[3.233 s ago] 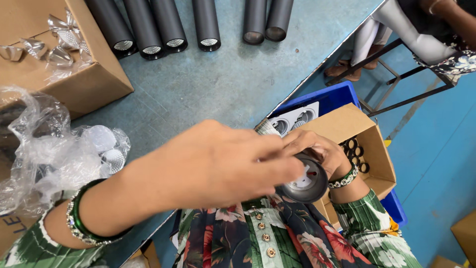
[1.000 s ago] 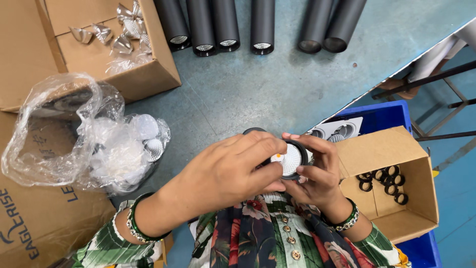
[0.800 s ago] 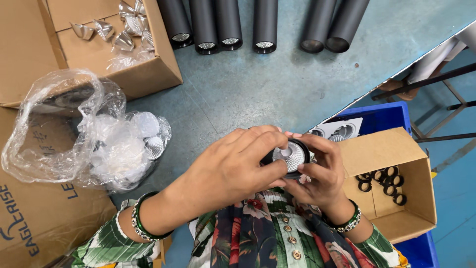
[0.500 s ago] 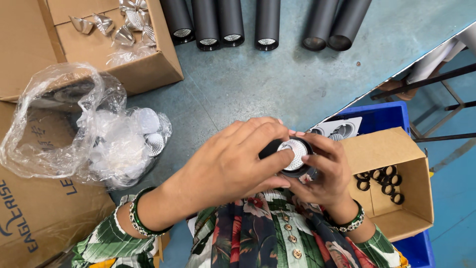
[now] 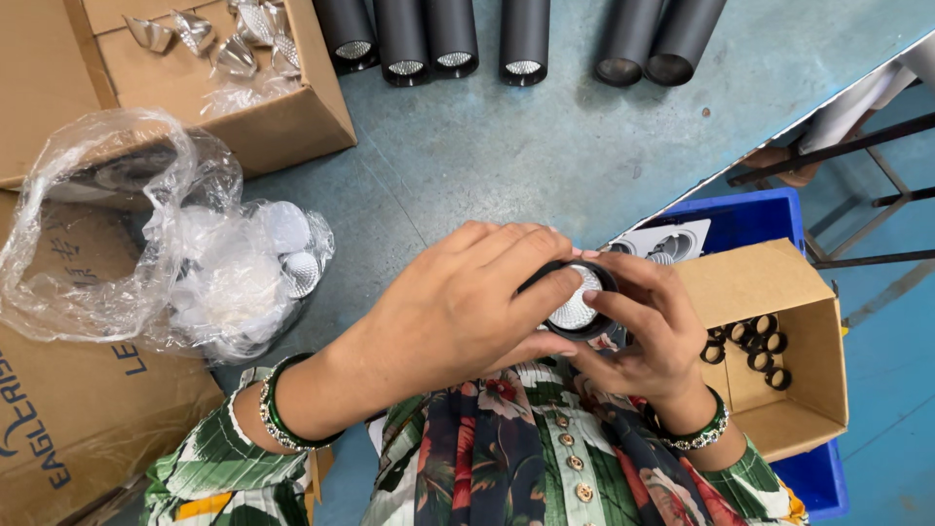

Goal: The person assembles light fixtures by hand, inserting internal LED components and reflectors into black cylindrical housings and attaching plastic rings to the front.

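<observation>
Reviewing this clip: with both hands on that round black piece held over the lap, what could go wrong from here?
1. The round black piece is pinched by fingertips of the left hand and right hand off the table edge; a slip would likely drop it.
2. Fingers touch its pale faceted insert, so smudges are possible.
3. The open box of black rings sits near the right wrist and might get knocked.

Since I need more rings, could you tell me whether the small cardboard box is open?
Open: the small cardboard box has its flap raised, showing black rings inside.
</observation>
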